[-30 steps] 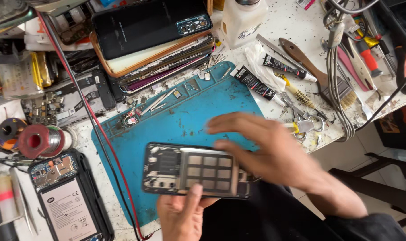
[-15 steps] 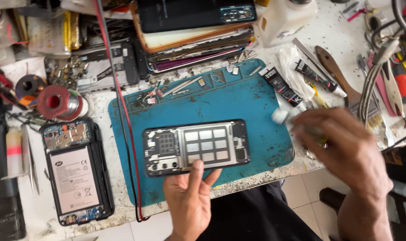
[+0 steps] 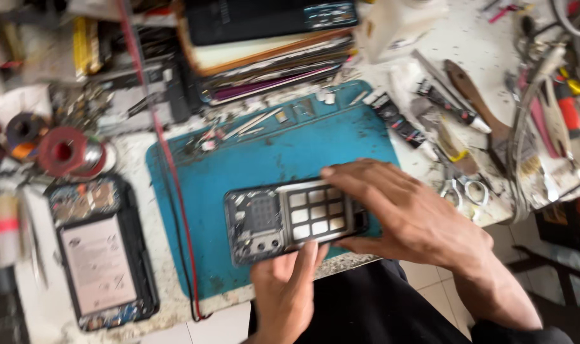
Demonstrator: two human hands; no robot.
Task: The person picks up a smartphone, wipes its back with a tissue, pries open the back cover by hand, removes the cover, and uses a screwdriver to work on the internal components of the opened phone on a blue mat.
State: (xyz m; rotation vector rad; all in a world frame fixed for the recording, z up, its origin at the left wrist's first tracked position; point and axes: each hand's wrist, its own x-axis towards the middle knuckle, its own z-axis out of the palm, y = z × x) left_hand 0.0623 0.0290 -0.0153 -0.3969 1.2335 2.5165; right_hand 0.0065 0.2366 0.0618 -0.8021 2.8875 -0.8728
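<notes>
Two hands: both on the phone frame [image 3: 293, 220]
Left hand [image 3: 286, 290]: fingers pressing its near edge
Right hand [image 3: 408, 213]: spread over its right end
Blue mat [image 3: 251, 159]: bare behind frame

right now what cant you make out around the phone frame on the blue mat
- Head view: the right end of the phone frame is hidden under the right hand.
- Its near edge is partly covered by the left hand.
- Small parts along the blue mat far edge are motion-blurred.
- The opened phone at left: board detail is too blurred.
</notes>
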